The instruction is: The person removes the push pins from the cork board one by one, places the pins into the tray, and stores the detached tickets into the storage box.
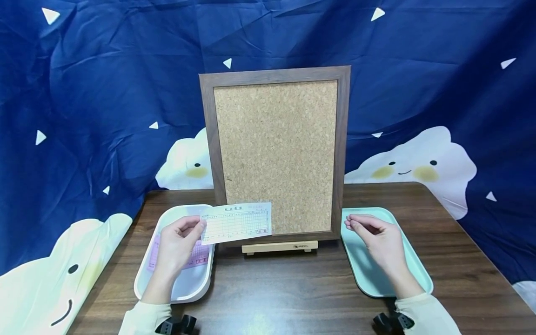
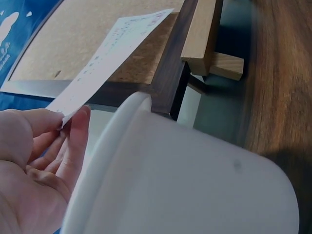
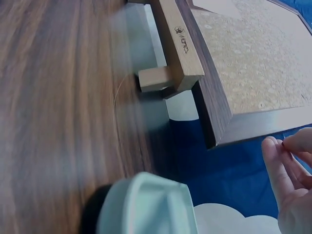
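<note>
My left hand point(image 1: 179, 239) pinches the left end of a pale printed form point(image 1: 236, 223) with a ruled grid between thumb and fingers. The form is held out level, overlapping the lower left of the framed cork board point(image 1: 276, 149) in the head view. Its face is seen edge-on in the left wrist view, running from the fingertips across the board. My right hand point(image 1: 378, 239) hovers over the green tray, right of the board. Its thumb and forefinger meet around a tiny dark object point(image 3: 283, 143), mostly hidden by the fingertips; I cannot tell its kind.
The board leans on a small wooden stand point(image 1: 279, 247). Beneath the left hand is a white tray point(image 1: 205, 284) with pinkish-purple printed forms point(image 1: 198, 257). The green tray point(image 1: 418, 279) lies to the right. Behind the brown table point(image 1: 284, 307) hangs a blue cloud-patterned cloth point(image 1: 268, 32).
</note>
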The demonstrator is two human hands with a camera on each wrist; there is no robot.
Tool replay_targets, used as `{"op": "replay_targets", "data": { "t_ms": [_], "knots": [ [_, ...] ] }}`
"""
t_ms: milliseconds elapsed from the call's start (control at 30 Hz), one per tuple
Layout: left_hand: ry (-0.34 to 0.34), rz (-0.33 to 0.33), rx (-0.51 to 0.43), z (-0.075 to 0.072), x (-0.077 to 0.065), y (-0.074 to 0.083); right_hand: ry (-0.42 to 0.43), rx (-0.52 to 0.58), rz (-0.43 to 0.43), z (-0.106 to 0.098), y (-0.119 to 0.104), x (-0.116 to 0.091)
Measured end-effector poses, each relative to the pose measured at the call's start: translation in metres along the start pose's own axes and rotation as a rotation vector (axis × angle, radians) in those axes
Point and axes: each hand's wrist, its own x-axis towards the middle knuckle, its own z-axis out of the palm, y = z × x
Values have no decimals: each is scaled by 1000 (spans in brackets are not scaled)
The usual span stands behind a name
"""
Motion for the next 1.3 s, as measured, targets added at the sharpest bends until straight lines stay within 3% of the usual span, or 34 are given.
{"op": "replay_targets", "data": {
  "t_ms": [567,967,1300],
  "knots": [
    [18,-14,121,-18,-5,-8,-19,-115,4,-31,10,-5],
    [49,-7,117,-29,-11,-13,-23,-230,60,-49,20,-10],
    [84,-78,141,-42,-13,-23,-33,-293,82,-58,23,-17]
  ]
}}
